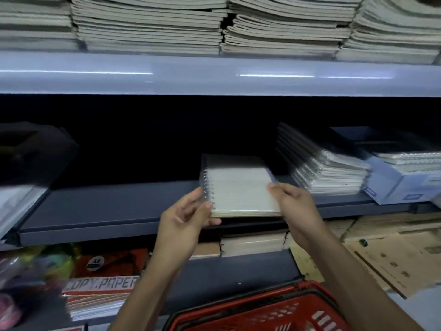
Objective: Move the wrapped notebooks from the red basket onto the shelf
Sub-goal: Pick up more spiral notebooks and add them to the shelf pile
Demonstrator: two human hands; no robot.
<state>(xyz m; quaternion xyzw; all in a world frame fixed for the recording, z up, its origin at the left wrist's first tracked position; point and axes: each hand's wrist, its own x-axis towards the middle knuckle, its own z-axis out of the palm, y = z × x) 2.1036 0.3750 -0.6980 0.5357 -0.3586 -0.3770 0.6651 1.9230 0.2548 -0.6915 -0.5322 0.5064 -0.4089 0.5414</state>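
A wrapped spiral notebook [238,187] with a pale cover lies flat at the front edge of the dark grey shelf [107,211], its spiral on the left. My left hand [186,218] grips its near left corner by the spiral. My right hand [296,206] pinches its near right corner. To the right on the same shelf leans a stack of wrapped notebooks [322,168]. The red basket [274,311] sits below my arms at the bottom of the view; its inside is mostly out of frame.
A blue-white box [401,185] holding spiral notebooks stands at the shelf's right end. Stacks of exercise books [214,25] fill the upper shelf. Below are kopy paper packs [100,295], brown pads [253,244] and flattened cardboard [393,254]. A dark object [35,151] sits at shelf left.
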